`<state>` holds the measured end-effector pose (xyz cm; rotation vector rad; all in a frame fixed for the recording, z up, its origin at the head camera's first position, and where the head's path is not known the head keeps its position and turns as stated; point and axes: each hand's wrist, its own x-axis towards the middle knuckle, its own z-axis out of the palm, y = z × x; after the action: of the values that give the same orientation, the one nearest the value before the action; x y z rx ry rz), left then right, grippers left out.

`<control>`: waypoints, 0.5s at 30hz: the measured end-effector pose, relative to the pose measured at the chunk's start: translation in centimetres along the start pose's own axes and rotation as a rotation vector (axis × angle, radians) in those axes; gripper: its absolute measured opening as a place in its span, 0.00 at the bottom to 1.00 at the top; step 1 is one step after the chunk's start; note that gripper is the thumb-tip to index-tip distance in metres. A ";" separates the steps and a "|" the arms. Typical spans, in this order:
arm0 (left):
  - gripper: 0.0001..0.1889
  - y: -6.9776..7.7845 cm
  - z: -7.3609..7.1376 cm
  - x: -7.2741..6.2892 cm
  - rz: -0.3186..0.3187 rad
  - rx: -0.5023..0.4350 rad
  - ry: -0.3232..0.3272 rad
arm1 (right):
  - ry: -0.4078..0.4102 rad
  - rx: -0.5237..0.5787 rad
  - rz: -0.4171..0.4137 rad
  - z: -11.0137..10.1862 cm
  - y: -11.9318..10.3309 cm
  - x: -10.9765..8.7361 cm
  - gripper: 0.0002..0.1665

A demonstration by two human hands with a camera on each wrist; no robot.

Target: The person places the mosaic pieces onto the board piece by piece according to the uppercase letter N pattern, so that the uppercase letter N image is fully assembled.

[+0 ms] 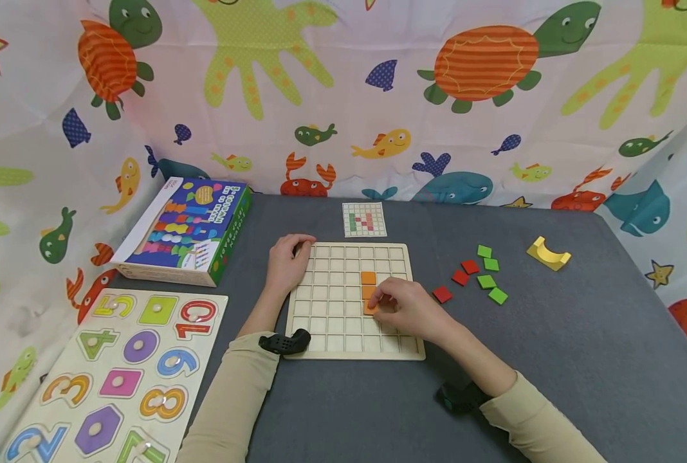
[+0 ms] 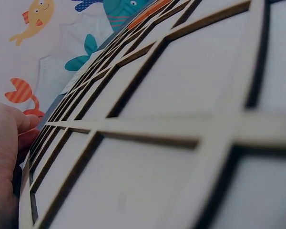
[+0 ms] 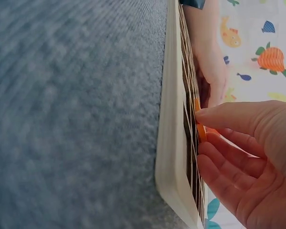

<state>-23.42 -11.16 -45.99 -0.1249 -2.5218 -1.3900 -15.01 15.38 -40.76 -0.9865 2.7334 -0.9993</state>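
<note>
A wooden grid board lies flat on the table, with orange square tiles in a column right of its middle. Over the lowest orange tile is my right hand, its thumb and fingertips pinching that tile at the board. In the right wrist view, the orange tile shows between the thumb and fingers, partly hidden. My left hand rests at the board's upper left edge with loosely bent fingers. The left wrist view shows this hand beside the board's rim, holding no tile.
Loose red tiles and green tiles lie right of the board, with a yellow arched block beyond. A small pattern card sits behind the board. A game box and a number puzzle are at left.
</note>
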 end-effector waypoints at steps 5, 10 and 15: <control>0.11 0.0 0.0 0.0 0.002 -0.002 0.002 | -0.005 0.022 -0.023 0.1 0.1 -0.1 0.11; 0.11 0.0 0.0 -0.1 0.012 0.004 0.002 | -0.003 0.044 -0.031 0.1 0.2 -0.1 0.11; 0.11 0.1 -0.1 -0.1 0.027 0.007 -0.003 | 0.017 0.056 -0.009 -0.3 0.3 -0.3 0.09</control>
<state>-23.26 -11.18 -45.88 -0.1586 -2.5173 -1.3721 -15.01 15.87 -40.75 -0.9864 2.7007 -1.0845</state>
